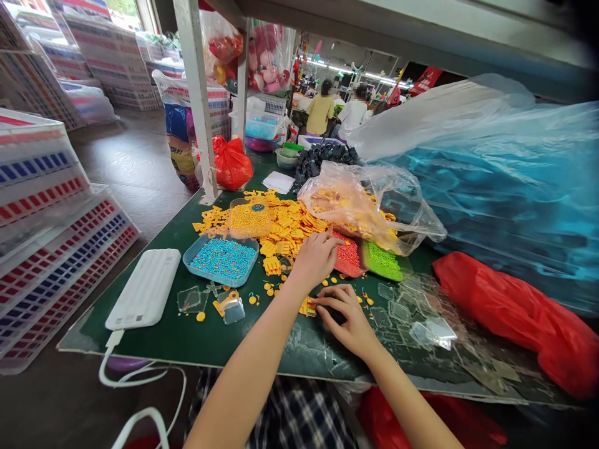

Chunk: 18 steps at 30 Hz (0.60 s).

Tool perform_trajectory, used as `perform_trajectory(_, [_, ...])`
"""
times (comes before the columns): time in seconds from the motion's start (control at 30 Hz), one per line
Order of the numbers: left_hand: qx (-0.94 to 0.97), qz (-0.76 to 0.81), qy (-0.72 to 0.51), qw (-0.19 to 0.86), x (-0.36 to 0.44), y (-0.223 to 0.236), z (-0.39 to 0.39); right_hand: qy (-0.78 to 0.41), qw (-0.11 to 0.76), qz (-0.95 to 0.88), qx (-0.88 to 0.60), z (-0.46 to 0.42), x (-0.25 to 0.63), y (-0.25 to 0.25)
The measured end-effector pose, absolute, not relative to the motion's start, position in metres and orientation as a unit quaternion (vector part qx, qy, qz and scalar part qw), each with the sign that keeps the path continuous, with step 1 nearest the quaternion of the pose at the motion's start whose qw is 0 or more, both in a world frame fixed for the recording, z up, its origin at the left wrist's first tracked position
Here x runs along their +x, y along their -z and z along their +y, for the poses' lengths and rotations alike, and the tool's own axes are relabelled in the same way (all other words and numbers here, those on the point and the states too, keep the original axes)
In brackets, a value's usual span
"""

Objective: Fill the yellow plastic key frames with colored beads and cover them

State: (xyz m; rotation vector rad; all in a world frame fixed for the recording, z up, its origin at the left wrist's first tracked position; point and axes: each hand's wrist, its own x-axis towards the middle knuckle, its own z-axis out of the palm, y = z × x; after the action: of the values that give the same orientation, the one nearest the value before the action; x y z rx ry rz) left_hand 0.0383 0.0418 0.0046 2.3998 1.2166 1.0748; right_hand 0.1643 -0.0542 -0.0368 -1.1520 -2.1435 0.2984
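My left hand point(316, 259) reaches forward to the left edge of a tray of red beads point(347, 255), its fingers bent together and the tips partly hidden. What they pinch, if anything, is too small to tell. Closer to me, my right hand point(345, 315) has its fingertips on a small yellow plastic piece point(307, 307) on the table, gripping its right side. Beyond my hands spreads a heap of flat yellow plastic parts point(290, 221). Blue beads point(222, 259) fill a tray on the left, yellow beads point(250, 219) another behind it, and green beads point(382, 260) one beside the red.
A white power bank point(144, 288) with a cable lies at the left. Clear plastic squares point(402, 312) are scattered on the right near a red bag point(510, 318). A clear bag point(369, 206) covers part of the heap. A shelf post point(199, 100) stands at the back left.
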Motion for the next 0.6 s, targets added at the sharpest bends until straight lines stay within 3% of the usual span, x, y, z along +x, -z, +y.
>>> perform_trajectory(0.33, [0.823, 0.419, -0.363, 0.123, 0.039, -0.006, 0.041, -0.070, 0.284, -0.872, -0.393, -0.059, 0.161, 0.032])
perform_trajectory(0.6, [0.820, 0.418, -0.373, 0.117, 0.037, -0.005, 0.043, -0.021, 0.330, -0.823, -0.462, -0.057, 0.183, 0.028])
